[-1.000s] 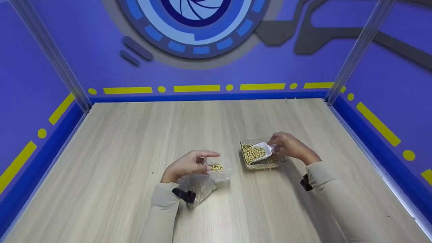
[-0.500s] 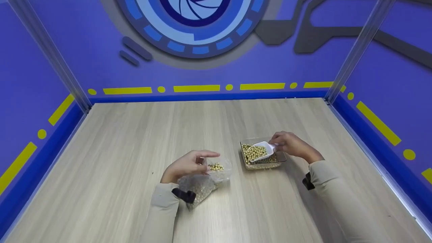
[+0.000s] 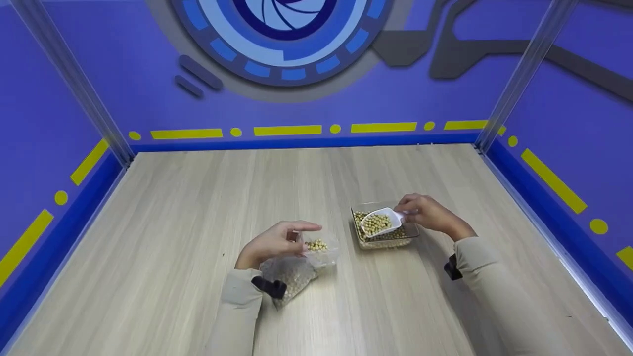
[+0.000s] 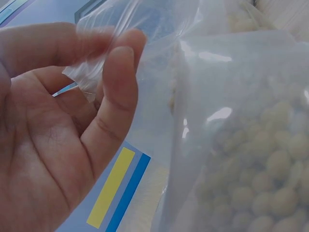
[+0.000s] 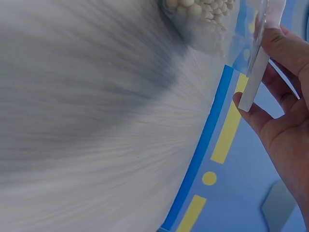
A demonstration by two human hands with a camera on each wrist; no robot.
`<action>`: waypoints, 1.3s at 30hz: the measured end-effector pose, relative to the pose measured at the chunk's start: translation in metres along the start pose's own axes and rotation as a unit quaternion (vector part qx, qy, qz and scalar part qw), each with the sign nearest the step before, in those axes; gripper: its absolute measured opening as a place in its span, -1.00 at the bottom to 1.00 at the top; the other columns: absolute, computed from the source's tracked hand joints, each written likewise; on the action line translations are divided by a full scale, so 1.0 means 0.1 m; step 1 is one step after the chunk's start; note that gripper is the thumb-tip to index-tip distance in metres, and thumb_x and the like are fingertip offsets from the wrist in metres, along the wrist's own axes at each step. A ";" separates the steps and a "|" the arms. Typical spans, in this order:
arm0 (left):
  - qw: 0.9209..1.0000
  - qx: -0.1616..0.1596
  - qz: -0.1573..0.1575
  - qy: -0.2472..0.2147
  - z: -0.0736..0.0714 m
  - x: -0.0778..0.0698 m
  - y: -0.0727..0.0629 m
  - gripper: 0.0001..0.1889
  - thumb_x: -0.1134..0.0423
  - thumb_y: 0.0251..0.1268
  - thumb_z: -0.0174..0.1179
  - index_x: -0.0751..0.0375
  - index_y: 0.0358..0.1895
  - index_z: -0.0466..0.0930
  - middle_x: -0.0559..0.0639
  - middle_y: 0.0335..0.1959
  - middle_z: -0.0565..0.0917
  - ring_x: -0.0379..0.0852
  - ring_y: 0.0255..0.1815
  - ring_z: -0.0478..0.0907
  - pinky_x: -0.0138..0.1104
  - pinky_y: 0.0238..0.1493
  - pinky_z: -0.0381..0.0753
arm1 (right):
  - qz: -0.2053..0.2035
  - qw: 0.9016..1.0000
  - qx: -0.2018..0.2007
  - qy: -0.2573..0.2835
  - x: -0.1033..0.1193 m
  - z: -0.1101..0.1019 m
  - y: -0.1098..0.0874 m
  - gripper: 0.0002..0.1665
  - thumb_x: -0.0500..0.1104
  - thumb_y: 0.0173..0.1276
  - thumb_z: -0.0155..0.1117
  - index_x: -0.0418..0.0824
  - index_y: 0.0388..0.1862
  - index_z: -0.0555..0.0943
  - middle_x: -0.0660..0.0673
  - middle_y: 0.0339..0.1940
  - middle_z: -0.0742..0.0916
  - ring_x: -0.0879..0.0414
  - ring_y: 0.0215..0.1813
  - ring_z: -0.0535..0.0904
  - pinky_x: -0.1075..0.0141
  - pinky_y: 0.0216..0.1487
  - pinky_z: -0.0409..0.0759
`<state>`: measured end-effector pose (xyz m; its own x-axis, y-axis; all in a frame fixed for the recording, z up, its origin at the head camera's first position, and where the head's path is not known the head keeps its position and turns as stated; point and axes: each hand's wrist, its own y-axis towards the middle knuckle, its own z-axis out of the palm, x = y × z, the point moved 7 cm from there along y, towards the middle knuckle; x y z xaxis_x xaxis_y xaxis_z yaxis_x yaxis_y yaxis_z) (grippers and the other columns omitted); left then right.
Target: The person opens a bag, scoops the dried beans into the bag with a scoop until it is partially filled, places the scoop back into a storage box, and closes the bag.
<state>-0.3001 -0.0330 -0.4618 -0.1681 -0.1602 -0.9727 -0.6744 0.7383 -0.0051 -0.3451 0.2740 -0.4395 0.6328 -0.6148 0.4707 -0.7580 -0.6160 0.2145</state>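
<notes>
My left hand (image 3: 274,243) pinches the opening edge of a clear plastic bag (image 3: 294,282) of pale yellow beans, which look like soybeans. Thumb and fingers grip the thin film in the left wrist view, with the bulging bag (image 4: 260,159) beside them. To the right, my right hand (image 3: 429,213) holds a white scoop (image 3: 395,217) by its handle. Beans (image 3: 377,225) fill the scoop's bowl, which is over a clear rectangular container (image 3: 390,244) holding more beans. In the right wrist view, thumb and fingers hold the handle (image 5: 254,84); the bowl is out of sight.
Bag and container stand a short gap apart on a light wood-grain table (image 3: 198,207). Blue panels with yellow marks (image 3: 288,130) enclose the back and sides. Black bands (image 3: 269,287) circle both wrists over the sleeves.
The scoop has come up slightly from the beans in the container and turned more level, with a heap of beans in it. The left hand and bag stay nearly still.
</notes>
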 end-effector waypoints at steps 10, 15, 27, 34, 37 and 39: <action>1.000 -0.005 -0.009 -0.002 0.00 0.01 -0.01 -0.41 0.55 0.15 -0.03 0.36 0.34 0.35 -0.11 -0.49 0.48 -0.26 -0.44 0.48 -0.18 -0.09 0.69 | 0.028 0.999 -0.002 0.019 -0.02 0.00 0.00 -0.72 -0.42 0.15 0.33 -0.34 -0.12 0.72 -0.20 -0.20 0.72 -0.07 -0.12 0.61 0.11 -0.12 0.61; 1.000 -0.005 -0.008 -0.001 -0.01 0.01 -0.01 -0.41 0.55 0.16 -0.03 0.39 0.35 0.33 0.02 -0.41 0.53 -0.25 -0.40 0.53 -0.23 -0.10 0.69 | 0.042 0.999 -0.002 0.030 -0.04 0.00 0.00 -0.72 -0.43 0.15 0.32 -0.33 -0.12 0.73 -0.18 -0.20 0.72 -0.05 -0.12 0.60 0.19 -0.11 0.61; 1.000 -0.010 -0.005 0.014 -0.01 0.03 0.00 -0.41 0.60 0.16 -0.01 0.34 0.35 0.36 0.45 0.10 0.44 -0.24 -0.39 0.49 -0.28 -0.15 0.69 | 0.053 0.998 -0.012 0.038 0.02 -0.08 0.04 -0.71 -0.41 0.16 0.32 -0.32 -0.10 0.72 -0.19 -0.16 0.72 -0.04 -0.08 0.59 0.24 -0.08 0.59; 1.000 -0.014 -0.011 0.011 -0.01 0.02 0.01 -0.42 0.58 0.17 0.04 0.39 0.34 0.35 0.22 -0.34 0.51 -0.25 -0.42 0.51 -0.22 -0.13 0.70 | 0.054 0.997 -0.012 0.053 0.10 -0.10 0.11 -0.72 -0.40 0.19 0.32 -0.29 -0.10 0.73 -0.17 -0.15 0.72 -0.04 -0.06 0.59 0.25 -0.07 0.58; 1.000 -0.012 -0.012 0.004 0.00 0.00 0.01 -0.43 0.58 0.18 0.04 0.41 0.34 0.34 0.08 -0.46 0.46 -0.26 -0.44 0.51 -0.23 -0.13 0.70 | 0.055 0.997 -0.013 0.059 0.14 -0.10 0.15 -0.73 -0.40 0.19 0.31 -0.28 -0.11 0.73 -0.16 -0.15 0.72 -0.03 -0.06 0.59 0.25 -0.06 0.58; 1.000 -0.013 -0.008 0.009 0.00 -0.01 0.01 -0.42 0.58 0.17 0.03 0.40 0.34 0.35 0.12 -0.40 0.50 -0.27 -0.45 0.49 -0.26 -0.15 0.70 | 0.057 0.996 -0.012 0.061 0.16 -0.10 0.18 -0.72 -0.39 0.19 0.31 -0.26 -0.11 0.74 -0.15 -0.15 0.72 -0.01 -0.06 0.59 0.26 -0.05 0.58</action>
<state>-0.3011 -0.0324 -0.4609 -0.1702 -0.1830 -0.9683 -0.6953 0.7186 -0.0136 -0.3497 0.2578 -0.4196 0.5204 -0.6145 0.5929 -0.8276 -0.5339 0.1731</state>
